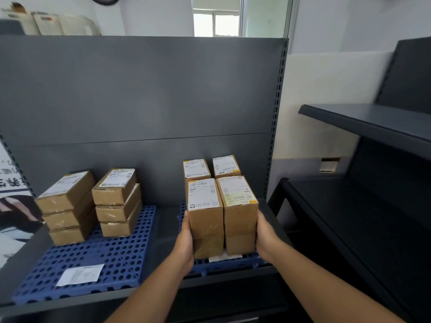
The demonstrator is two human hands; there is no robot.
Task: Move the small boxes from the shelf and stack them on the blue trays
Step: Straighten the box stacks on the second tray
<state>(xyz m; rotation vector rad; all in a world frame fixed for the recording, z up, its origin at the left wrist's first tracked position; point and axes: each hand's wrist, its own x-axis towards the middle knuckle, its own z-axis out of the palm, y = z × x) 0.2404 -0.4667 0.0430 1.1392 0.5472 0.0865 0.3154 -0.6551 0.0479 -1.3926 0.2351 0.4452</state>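
Two blue perforated trays lie on a grey shelf. On the right tray stand several stacks of small brown boxes with white labels. My left hand presses the left side of the front left stack. My right hand presses the right side of the front right stack. Both front stacks are squeezed together between my palms. Two more stacks stand behind them. On the left tray two stacks of three boxes stand at the back.
A loose white label lies on the front of the left tray. The grey back panel rises behind the trays. To the right stands a dark shelf unit with bare boards. A window is beyond.
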